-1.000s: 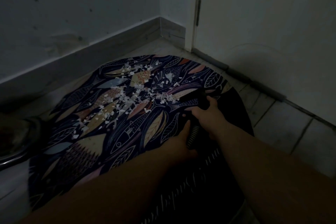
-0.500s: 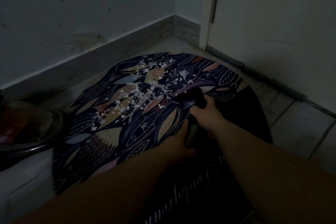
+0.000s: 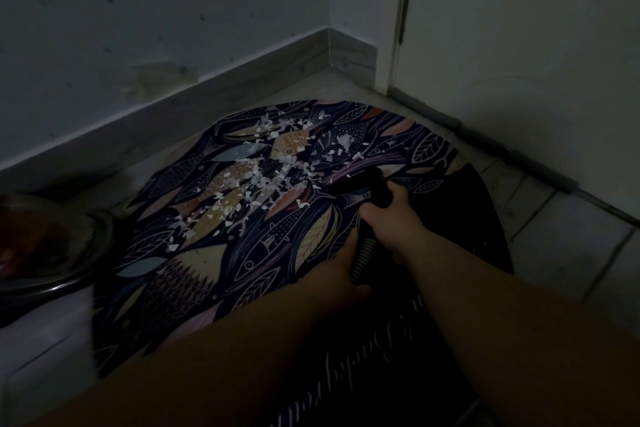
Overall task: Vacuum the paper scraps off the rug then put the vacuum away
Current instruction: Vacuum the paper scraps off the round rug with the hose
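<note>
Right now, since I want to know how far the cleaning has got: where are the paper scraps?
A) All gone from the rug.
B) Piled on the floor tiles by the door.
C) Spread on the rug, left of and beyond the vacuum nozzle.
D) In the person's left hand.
C: the white paper scraps lie scattered on the rug, left of and beyond the black nozzle that the right hand grips, while the left hand holds the ribbed hose behind it.

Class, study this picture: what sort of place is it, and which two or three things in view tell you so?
Probably a dim corner of a room in a home. A patterned rug lies on a tiled floor, a skirting board runs along the wall, and a door stands by the corner.
</note>
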The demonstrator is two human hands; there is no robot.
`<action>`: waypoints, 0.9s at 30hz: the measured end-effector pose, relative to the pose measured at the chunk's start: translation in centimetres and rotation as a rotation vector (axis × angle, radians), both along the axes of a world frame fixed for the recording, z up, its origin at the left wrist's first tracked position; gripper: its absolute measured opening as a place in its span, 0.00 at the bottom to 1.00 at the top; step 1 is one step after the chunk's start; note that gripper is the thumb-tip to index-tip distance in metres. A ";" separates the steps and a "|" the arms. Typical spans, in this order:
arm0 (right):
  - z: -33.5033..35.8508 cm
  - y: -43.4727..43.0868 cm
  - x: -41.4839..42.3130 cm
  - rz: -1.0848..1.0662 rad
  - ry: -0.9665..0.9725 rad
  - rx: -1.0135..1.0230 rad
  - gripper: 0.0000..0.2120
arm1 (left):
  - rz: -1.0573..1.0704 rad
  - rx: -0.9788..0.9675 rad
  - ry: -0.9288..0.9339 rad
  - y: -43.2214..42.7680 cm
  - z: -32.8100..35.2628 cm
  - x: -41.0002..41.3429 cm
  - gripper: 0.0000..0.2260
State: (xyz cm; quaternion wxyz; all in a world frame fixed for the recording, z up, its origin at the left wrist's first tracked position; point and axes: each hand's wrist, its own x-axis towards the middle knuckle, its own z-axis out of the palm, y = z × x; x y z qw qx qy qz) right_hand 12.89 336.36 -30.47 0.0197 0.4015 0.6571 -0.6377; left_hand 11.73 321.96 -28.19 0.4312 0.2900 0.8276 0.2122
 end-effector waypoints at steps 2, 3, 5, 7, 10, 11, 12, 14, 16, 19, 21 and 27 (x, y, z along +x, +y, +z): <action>0.0 0.6 0.2 -0.015 -0.002 0.009 0.36 | -0.019 -0.020 0.004 0.8 -0.2 -0.1 0.41; -0.1 1.0 0.2 -0.025 0.000 0.010 0.36 | -0.027 -0.025 0.003 1.1 -0.2 -0.2 0.41; -0.2 1.5 0.1 -0.050 -0.005 0.007 0.37 | -0.039 -0.035 0.008 1.8 -0.3 -0.4 0.41; -0.4 1.9 -0.1 -0.075 -0.002 0.002 0.38 | -0.048 -0.039 0.017 2.3 -0.3 -0.6 0.41; -0.7 2.3 -0.4 -0.112 0.028 -0.035 0.38 | -0.060 -0.040 0.022 3.0 -0.3 -0.8 0.41; -0.7 2.4 -0.5 -0.123 0.034 -0.045 0.38 | -0.062 -0.040 0.026 3.2 -0.3 -0.9 0.40; -0.7 2.5 -0.6 -0.131 0.036 -0.052 0.38 | -0.063 -0.041 0.030 3.4 -0.4 -1.1 0.40; -0.7 2.8 -0.9 -0.130 0.033 -0.052 0.37 | -0.052 -0.037 0.029 3.6 -0.7 -1.4 0.41; -0.9 3.1 -1.2 -0.099 0.029 -0.038 0.36 | -0.031 -0.039 0.017 3.6 -0.9 -1.8 0.41; -0.9 3.0 -1.8 -0.055 0.013 -0.012 0.36 | -0.016 -0.054 -0.001 3.4 -0.9 -2.3 0.41; -0.9 3.0 -2.2 -0.036 0.005 0.004 0.36 | -0.016 -0.056 0.002 3.3 -0.7 -2.4 0.40; -0.4 2.0 -2.4 0.026 -0.006 -0.012 0.35 | 0.018 -0.051 0.007 2.1 -0.3 -2.1 0.41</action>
